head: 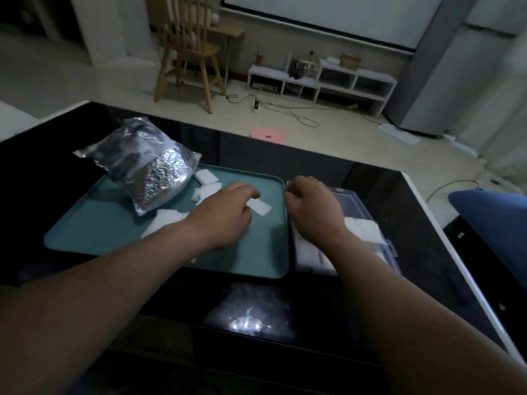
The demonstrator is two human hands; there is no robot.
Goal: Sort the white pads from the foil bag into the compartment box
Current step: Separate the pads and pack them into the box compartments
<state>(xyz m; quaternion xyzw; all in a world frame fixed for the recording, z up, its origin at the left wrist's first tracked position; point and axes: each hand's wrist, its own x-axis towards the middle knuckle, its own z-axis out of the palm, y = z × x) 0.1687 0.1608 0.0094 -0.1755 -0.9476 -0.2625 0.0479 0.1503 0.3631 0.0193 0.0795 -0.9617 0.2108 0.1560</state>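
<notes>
Several pads [166,220] loose on tray [114,238] by bag [148,172] — spread for picking. Left hand [225,212] pinches one pad [261,208] by its end; right hand [310,206] curled over box [358,205] at right — can't tell if holding anything.

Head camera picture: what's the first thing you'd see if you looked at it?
The crinkly, shiny foil bag stands out first, at the far left of the teal tray, with white pads scattered beside it. Next come the two hands in the middle: the left hand on a loose pad on the tray, and the right hand, fingers curled, above the clear compartment box.
</notes>
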